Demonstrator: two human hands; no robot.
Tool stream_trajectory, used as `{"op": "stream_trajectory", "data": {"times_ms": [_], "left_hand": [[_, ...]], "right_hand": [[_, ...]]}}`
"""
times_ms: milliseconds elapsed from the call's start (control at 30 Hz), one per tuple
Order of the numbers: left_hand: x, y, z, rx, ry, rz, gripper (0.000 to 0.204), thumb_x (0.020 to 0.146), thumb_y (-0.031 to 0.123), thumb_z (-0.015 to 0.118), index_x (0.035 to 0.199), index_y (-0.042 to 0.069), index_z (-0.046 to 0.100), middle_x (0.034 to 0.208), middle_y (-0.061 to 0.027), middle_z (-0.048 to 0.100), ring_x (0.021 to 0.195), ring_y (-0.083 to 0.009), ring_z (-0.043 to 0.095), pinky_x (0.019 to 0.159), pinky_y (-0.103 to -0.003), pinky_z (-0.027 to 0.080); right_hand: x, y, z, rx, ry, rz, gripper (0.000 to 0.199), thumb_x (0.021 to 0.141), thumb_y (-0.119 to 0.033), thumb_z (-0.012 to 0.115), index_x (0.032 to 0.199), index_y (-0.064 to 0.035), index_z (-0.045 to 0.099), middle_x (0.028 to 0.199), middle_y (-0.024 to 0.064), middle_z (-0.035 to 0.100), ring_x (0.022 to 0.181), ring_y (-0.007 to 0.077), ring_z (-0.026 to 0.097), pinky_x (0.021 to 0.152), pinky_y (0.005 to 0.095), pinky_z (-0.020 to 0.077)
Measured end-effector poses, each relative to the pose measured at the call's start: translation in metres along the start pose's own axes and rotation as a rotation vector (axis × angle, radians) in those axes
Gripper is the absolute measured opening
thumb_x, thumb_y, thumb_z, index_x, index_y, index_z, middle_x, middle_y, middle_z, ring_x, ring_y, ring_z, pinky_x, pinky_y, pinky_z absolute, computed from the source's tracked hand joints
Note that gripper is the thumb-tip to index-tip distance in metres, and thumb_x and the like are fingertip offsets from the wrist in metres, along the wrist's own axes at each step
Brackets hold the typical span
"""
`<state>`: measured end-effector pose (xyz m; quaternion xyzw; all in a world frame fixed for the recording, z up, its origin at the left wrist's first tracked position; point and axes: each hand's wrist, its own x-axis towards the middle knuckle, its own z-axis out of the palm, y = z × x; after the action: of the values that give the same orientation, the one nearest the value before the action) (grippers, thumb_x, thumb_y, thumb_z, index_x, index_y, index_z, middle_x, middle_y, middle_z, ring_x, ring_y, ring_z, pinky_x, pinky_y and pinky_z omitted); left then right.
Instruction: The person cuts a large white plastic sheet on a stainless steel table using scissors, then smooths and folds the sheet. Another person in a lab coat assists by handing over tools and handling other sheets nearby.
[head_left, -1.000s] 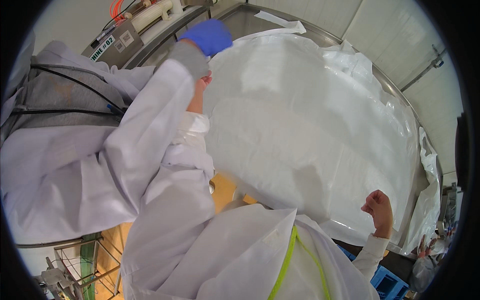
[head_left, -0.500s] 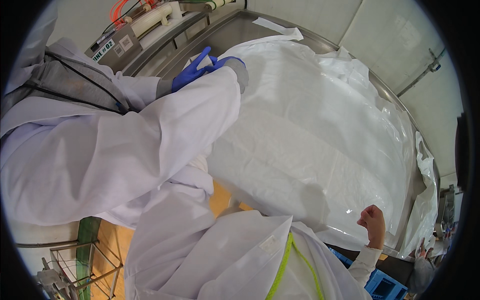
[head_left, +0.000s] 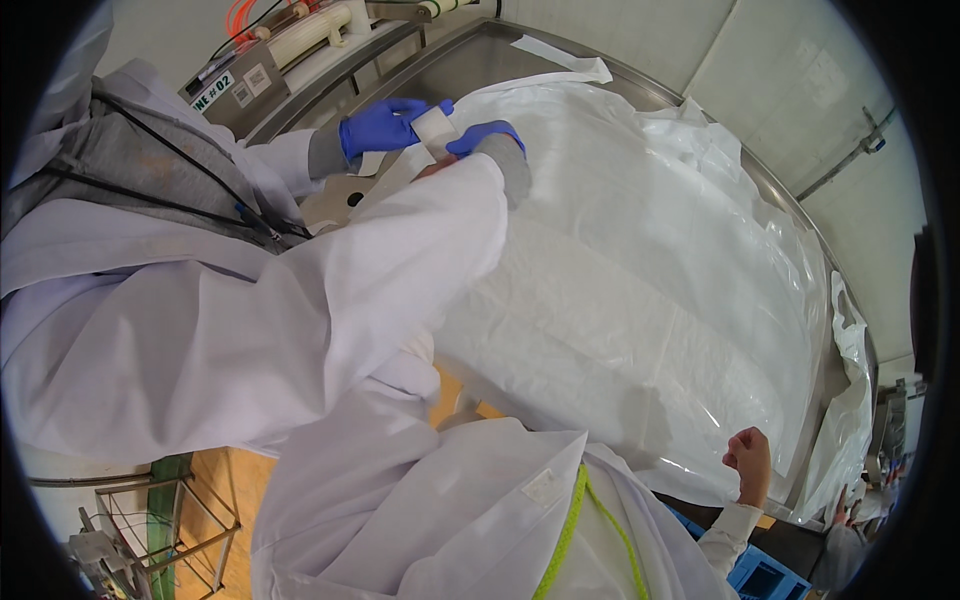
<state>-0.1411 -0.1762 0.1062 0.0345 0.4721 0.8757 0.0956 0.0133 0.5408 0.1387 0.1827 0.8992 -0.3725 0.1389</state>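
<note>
My right hand [head_left: 750,462] is bare and curled into a fist, with nothing visible in it. It is held over the near right edge of a large white plastic sheet [head_left: 600,260] covering a steel table. A co-worker in a white coat [head_left: 200,310] leans in from the left. That person's two blue-gloved hands [head_left: 385,128] hold a small white piece [head_left: 435,130], too small to name. Beneath their cuff shows a patch of bare skin [head_left: 436,168], perhaps my left hand. The co-worker's sleeve hides the rest, so its fingers cannot be made out.
The steel table's raised rim [head_left: 640,75] runs along the back. Crumpled plastic [head_left: 845,380] hangs at the right end. A machine with a pale roller [head_left: 310,45] stands at far left. Blue crates [head_left: 765,575] sit below right, and a metal frame stand [head_left: 190,530] stands lower left.
The co-worker's gloved hands have moved apart, showing the small white piece between them. The bare skin beneath has come into view. My right fist has shifted slightly downward.
</note>
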Motion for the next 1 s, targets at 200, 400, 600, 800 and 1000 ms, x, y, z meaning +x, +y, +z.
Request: {"op": "stream_trajectory", "data": {"times_ms": [200, 400, 600, 800, 1000], "left_hand": [[0.054, -0.052, 0.081, -0.671, 0.232, -0.016, 0.07, 0.082, 0.034, 0.06, 0.141, 0.013, 0.029, 0.14, -0.0082, 0.036, 0.125, -0.0251, 0.039, 0.106, -0.04, 0.027], [0.06, -0.044, 0.08, -0.74, 0.271, 0.055, 0.07, 0.082, 0.039, 0.058, 0.14, 0.014, 0.03, 0.141, -0.0079, 0.035, 0.126, -0.026, 0.037, 0.105, -0.043, 0.026], [0.064, -0.05, 0.092, -0.805, 0.253, 0.05, 0.07, 0.081, 0.044, 0.055, 0.14, 0.014, 0.03, 0.141, -0.0076, 0.035, 0.128, -0.0269, 0.035, 0.105, -0.046, 0.024], [0.05, -0.033, 0.098, -1.268, 0.14, 0.075, 0.071, 0.081, 0.049, 0.052, 0.14, 0.015, 0.031, 0.141, -0.0073, 0.034, 0.129, -0.0278, 0.033, 0.105, -0.049, 0.023], [0.041, -0.015, 0.106, -2.142, -0.034, 0.029, 0.073, 0.08, 0.054, 0.049, 0.139, 0.015, 0.032, 0.142, -0.007, 0.034, 0.13, -0.0287, 0.031, 0.104, -0.052, 0.022]], "right_hand": [[-0.002, 0.0, -0.002, 0.065, -0.02, -0.003, 0.002, 0.079, -0.002, 0.055, 0.08, -0.0007, 0.053, 0.067, 0.0038, 0.053, 0.051, 0.0118, 0.054, 0.048, 0.0244, 0.0505], [-0.002, -0.003, -0.003, -0.02, 0.018, -0.02, 0.003, 0.078, -0.001, 0.055, 0.079, 0.0006, 0.053, 0.067, 0.0048, 0.054, 0.052, 0.0121, 0.055, 0.047, 0.024, 0.0497], [-0.01, -0.007, -0.006, 0.091, -0.007, -0.033, 0.003, 0.078, 0.001, 0.054, 0.079, 0.0008, 0.052, 0.066, 0.005, 0.053, 0.052, 0.0118, 0.054, 0.049, 0.0247, 0.0504], [-0.023, -0.031, 0.007, 0.109, -0.043, -0.122, 0.005, 0.079, 0.0, 0.054, 0.079, 0.0003, 0.05, 0.066, 0.0047, 0.052, 0.053, 0.0121, 0.053, 0.052, 0.0253, 0.0501], [-0.026, -0.04, 0.016, 0.143, -0.07, -0.215, 0.004, 0.08, -0.002, 0.053, 0.079, -0.0018, 0.049, 0.067, 0.0022, 0.05, 0.054, 0.0095, 0.051, 0.052, 0.0248, 0.0511]]}}
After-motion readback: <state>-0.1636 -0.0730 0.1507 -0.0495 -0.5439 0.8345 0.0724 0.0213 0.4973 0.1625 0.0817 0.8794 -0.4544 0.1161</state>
